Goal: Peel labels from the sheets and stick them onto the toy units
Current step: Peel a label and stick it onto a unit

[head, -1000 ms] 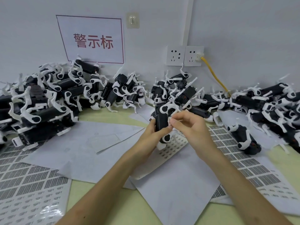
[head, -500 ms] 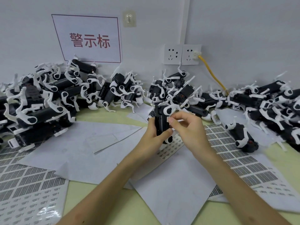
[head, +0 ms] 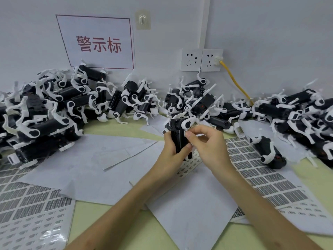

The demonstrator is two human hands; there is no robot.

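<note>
My left hand (head: 172, 150) grips a black toy unit (head: 178, 134) with white legs, held upright above the table's middle. My right hand (head: 207, 141) has its fingertips on the unit's right side, where a small white label (head: 186, 132) lies under my thumb. A label sheet (head: 191, 163) with small printed labels lies just below both hands. Further label sheets spread at the right (head: 261, 179) and at the lower left (head: 27, 213).
Heaps of black-and-white toy units (head: 54, 109) line the wall from left to right, and one unit (head: 268, 152) lies apart at the right. Blank backing papers (head: 100, 159) cover the green table (head: 140, 230). A yellow cable (head: 234, 82) runs from the wall sockets.
My right hand has brought the label against the unit's side and now presses it there. The view has shifted slightly; the left hand keeps its hold.
</note>
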